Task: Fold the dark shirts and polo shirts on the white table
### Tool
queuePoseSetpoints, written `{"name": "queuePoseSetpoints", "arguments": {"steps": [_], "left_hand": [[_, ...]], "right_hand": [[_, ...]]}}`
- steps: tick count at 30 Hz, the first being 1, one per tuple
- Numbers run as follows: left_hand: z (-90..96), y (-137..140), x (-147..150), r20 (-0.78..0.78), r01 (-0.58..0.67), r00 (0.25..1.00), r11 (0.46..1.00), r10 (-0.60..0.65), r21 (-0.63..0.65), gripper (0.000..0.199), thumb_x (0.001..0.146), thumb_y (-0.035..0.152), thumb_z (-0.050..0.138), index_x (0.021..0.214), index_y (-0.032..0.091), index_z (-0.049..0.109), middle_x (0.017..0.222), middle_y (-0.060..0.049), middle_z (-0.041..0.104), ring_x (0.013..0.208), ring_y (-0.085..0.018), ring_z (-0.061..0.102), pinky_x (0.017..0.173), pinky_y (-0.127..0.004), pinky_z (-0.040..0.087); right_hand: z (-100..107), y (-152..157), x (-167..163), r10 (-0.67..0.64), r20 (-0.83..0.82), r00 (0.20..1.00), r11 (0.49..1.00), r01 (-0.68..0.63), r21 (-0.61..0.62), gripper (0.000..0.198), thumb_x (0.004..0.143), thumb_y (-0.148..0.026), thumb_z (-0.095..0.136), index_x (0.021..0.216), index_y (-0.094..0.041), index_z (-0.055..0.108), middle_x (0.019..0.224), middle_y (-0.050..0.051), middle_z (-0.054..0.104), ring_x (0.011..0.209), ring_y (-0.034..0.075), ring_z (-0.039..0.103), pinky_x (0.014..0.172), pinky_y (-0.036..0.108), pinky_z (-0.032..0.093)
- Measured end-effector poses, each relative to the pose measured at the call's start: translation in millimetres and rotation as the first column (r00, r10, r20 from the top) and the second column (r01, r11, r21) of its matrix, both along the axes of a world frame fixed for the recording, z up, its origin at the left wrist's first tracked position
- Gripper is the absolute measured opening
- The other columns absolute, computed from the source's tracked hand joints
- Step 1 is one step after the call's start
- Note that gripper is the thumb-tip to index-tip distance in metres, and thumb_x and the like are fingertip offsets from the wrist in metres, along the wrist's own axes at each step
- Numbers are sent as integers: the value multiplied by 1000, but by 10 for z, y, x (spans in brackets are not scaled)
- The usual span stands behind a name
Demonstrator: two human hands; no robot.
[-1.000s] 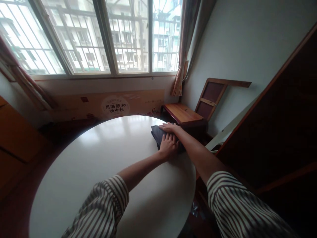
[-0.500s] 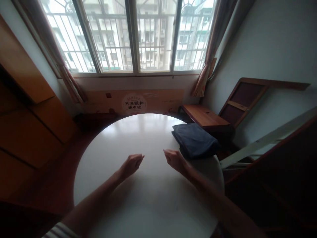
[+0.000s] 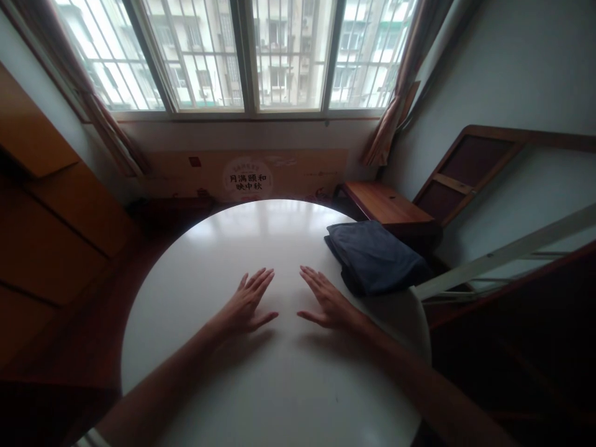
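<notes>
Over the middle of a round white table (image 3: 200, 248), my left hand (image 3: 246, 304) is open, palm down, with fingers and thumb spread. My right hand (image 3: 326, 303) mirrors it, also open with its thumb held away from the fingers. Both hands are empty, and a gap separates their fingertips. Shadows fall on the table below them. A folded dark blue cloth (image 3: 377, 257) lies at the table's right edge, just beyond my right hand and not touched by it.
A low wooden bench (image 3: 388, 202) stands past the table's far right edge. Wooden cabinets (image 3: 51, 223) line the left side. A long printed panel (image 3: 186, 171) sits below the barred window (image 3: 288, 56). At right, a pale rail (image 3: 507, 251) runs diagonally.
Both hands have gone from closed fists to open with fingers spread. The view has tilted down a little, so the window sits higher. The cloth remains on the table.
</notes>
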State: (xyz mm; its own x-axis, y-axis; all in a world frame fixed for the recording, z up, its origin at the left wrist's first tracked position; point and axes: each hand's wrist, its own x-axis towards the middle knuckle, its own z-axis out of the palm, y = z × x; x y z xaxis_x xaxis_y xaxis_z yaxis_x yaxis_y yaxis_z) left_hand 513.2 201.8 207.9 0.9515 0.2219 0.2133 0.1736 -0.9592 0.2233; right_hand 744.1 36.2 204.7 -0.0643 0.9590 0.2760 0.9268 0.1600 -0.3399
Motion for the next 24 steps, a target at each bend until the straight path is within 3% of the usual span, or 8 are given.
{"name": "queuePoseSetpoints", "arguments": {"steps": [4,7,14,24], "left_hand": [[-71,-9,6,-65,-38,997,999,38,3,96,87,69,48,158,18,9,159,-17,24,147,-35,20,117,-60,13],[-136,7,21,-117,-38,992,999,38,4,105,82,78,45,158,16,7,161,-18,18,148,-36,17,117,-60,11],[-143,24,52,-244,6,970,1000,-2,16,117,74,87,41,157,13,7,161,-19,14,149,-36,13,117,-59,5],[-181,22,55,-229,-1,973,999,9,36,117,75,86,40,157,10,6,160,-20,13,148,-36,14,117,-56,4]], "right_hand": [[-60,-7,-16,10,73,997,996,-3,-90,112,80,-76,53,157,-8,9,160,22,16,150,31,11,120,53,15],[-111,-4,-29,10,123,992,990,7,-143,120,75,-82,50,156,-4,10,159,25,14,149,34,11,120,53,12],[-204,17,-33,4,204,979,990,24,-138,115,79,-83,41,156,-3,12,159,24,16,148,35,14,119,52,12],[-178,17,-48,2,201,980,986,31,-164,119,76,-87,40,154,-1,17,159,24,17,148,34,15,120,52,12]]}}
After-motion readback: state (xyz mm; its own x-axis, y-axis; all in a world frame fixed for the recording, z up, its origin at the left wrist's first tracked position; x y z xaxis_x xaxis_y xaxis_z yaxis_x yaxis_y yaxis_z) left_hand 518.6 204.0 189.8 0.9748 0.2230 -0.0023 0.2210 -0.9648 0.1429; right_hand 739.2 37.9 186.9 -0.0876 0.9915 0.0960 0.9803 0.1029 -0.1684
